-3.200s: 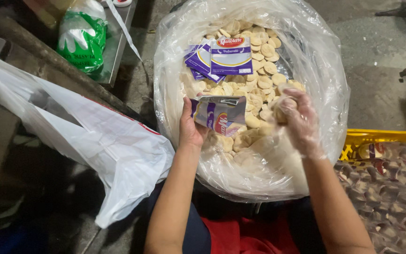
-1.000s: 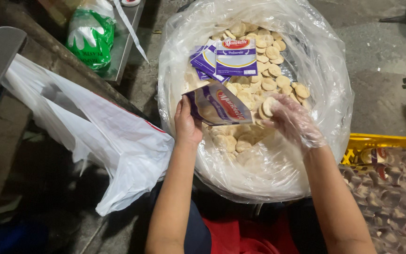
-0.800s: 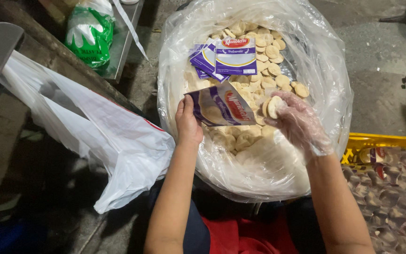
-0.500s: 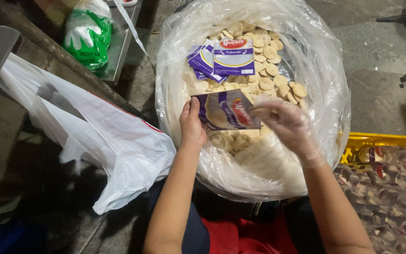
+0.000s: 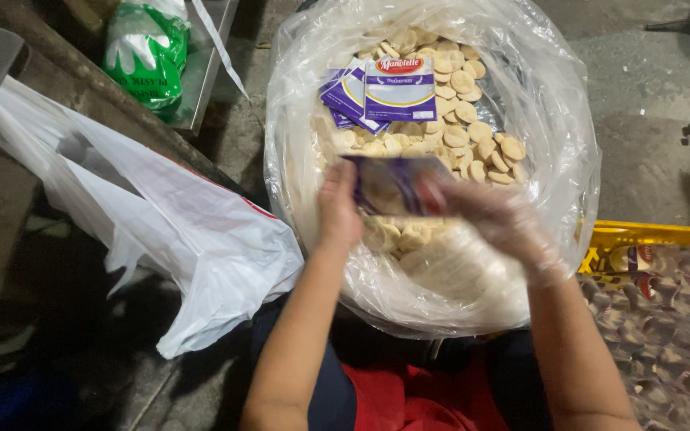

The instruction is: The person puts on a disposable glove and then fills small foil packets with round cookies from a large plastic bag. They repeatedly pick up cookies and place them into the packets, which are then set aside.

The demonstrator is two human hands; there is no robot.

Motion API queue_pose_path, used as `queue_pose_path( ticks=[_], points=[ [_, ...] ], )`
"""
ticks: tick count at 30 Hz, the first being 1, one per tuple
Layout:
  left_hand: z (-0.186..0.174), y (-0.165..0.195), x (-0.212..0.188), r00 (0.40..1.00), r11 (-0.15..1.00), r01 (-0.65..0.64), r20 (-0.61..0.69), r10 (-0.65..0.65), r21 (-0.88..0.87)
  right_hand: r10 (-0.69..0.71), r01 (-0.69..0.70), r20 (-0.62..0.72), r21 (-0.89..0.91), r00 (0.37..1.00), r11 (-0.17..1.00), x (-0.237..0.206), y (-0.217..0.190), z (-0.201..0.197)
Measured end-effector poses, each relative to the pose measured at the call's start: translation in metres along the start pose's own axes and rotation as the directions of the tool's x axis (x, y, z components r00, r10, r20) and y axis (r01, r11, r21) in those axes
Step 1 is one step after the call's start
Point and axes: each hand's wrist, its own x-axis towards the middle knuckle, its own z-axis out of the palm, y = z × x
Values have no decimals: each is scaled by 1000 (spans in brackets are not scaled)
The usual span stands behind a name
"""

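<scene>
A big clear plastic bag (image 5: 569, 160), wide open, holds many round pale biscuits (image 5: 473, 144) and takes the middle of the view. Left of it a white plastic bag (image 5: 169, 231) hangs open, well apart from a green and white packet (image 5: 145, 52) at the top left. At the right edge lies a yellow crate (image 5: 648, 235) with wrapped goods. On the biscuits at the far side rests a stack of flat purple and white pouches (image 5: 389, 92), with a red oval label on top. The left hand (image 5: 337, 207) pinches the left end of one purple pouch (image 5: 393, 183); its long axis runs left to right above the biscuits. The right hand (image 5: 497, 219), in a thin clear glove, is at the pouch's right end, fingers bent and blurred; I cannot tell its grip.
</scene>
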Motion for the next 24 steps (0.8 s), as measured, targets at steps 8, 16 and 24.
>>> queue_pose_path(
  ticks=[8,16,24],
  points=[
    [-28,33,21,997,980,-79,-20,76,-185,507,-293,129,-686,852,666,30,-7,38],
    [-21,34,17,998,980,-40,-49,31,-194,271,-25,181,-789,945,614,24,-12,43],
    [-22,30,18,998,975,-58,-51,48,-214,709,-709,-20,4,705,705,24,-17,24]
  ],
)
